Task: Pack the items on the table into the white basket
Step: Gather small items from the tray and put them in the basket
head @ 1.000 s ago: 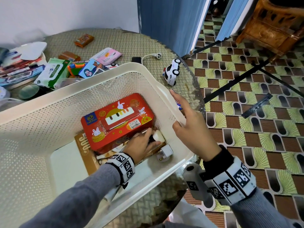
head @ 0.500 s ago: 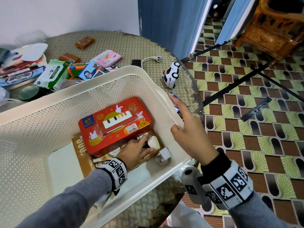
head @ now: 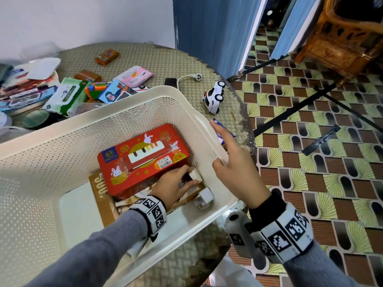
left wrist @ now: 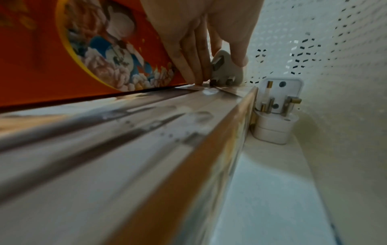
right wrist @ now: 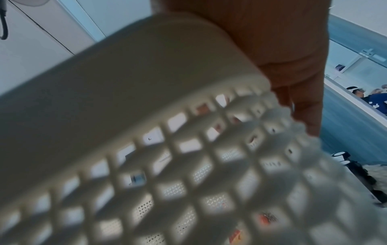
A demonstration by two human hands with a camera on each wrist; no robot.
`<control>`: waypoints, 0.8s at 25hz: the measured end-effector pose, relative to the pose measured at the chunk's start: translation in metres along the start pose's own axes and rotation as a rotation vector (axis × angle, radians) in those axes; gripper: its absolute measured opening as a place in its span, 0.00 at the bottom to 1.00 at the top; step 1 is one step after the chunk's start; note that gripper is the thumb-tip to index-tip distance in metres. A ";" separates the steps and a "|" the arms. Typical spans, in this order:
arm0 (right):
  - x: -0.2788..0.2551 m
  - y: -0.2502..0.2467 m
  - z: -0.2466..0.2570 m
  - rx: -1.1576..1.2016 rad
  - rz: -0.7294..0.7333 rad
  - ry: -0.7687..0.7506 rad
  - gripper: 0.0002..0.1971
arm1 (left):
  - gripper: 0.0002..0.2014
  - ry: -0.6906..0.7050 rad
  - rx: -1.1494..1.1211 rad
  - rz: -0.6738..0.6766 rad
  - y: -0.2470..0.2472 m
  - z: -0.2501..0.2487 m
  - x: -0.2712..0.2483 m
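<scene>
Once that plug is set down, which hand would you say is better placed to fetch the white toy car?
Probably the right hand: it rests on the white perforated basket rim nearest the white toy car, holding nothing. The left hand is inside the basket, gripping a white plug.

The red box (head: pixel 143 160) in the white basket (head: pixel 116 104) is showing a blue badge reading "KF" over "KEE FU...", its last letters unclear, and a white barcode sticker too small to read. The brown flat box (head: pixel 99 195) beneath it is displaying "500+" along its edge.
</scene>
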State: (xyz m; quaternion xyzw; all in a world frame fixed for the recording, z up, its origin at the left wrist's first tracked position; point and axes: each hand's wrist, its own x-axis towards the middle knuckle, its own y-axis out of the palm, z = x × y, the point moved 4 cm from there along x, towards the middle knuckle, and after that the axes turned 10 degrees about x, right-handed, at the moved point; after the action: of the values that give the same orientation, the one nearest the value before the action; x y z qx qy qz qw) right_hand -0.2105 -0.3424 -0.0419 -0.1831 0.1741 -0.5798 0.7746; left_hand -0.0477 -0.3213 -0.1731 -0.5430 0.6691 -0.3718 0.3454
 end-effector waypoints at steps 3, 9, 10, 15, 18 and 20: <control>0.002 0.001 -0.002 0.002 -0.003 0.001 0.42 | 0.20 0.027 0.181 -0.073 0.001 -0.009 0.008; 0.003 0.003 -0.007 0.040 -0.002 -0.019 0.43 | 0.38 -0.021 -0.042 0.136 0.002 -0.001 0.009; 0.003 0.003 -0.007 0.044 -0.003 -0.022 0.43 | 0.41 0.015 -0.044 0.194 0.000 0.003 0.004; 0.002 0.002 -0.007 0.048 -0.006 -0.016 0.43 | 0.39 0.185 0.294 0.341 0.009 0.023 -0.026; 0.004 0.003 -0.007 0.064 -0.028 -0.008 0.42 | 0.38 0.095 0.193 0.308 0.005 0.019 -0.022; 0.004 0.002 -0.007 0.091 -0.044 -0.005 0.42 | 0.38 0.044 0.177 0.298 0.002 0.019 -0.018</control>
State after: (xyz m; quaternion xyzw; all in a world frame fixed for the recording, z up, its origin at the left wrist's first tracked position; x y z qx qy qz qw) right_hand -0.2107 -0.3461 -0.0490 -0.1530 0.1417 -0.6035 0.7696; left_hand -0.0289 -0.3059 -0.1835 -0.3971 0.7142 -0.3859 0.4282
